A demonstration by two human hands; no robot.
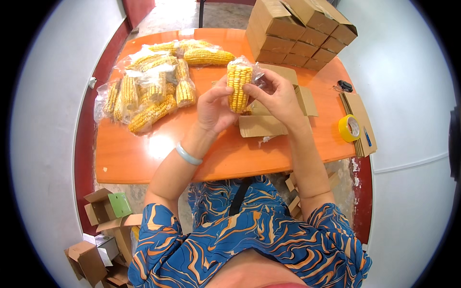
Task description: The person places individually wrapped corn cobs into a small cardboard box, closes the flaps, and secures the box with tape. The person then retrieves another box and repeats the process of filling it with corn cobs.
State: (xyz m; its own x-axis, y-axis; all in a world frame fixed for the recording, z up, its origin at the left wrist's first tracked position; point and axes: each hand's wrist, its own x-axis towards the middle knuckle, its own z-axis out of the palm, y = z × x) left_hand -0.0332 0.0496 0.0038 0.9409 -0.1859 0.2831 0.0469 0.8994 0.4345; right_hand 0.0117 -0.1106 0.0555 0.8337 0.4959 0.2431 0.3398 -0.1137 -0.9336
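Observation:
A short piece of corn cob in clear plastic wrap stands nearly upright between my hands. My left hand holds its left side, thumb on the kernels. From the right, my right hand grips it with the thumb on the front and the fingers at the loose plastic. Beneath the hands an open cardboard box rests on the orange table, flaps spread. Some corn shows inside it, mostly hidden by my hands. To the left lies a pile of plastic-wrapped corn cobs.
Closed cardboard boxes are stacked at the back right. Near the right edge lie flattened cardboard, a roll of yellow tape, a blue pen and a small black object. Open boxes sit on the floor at lower left.

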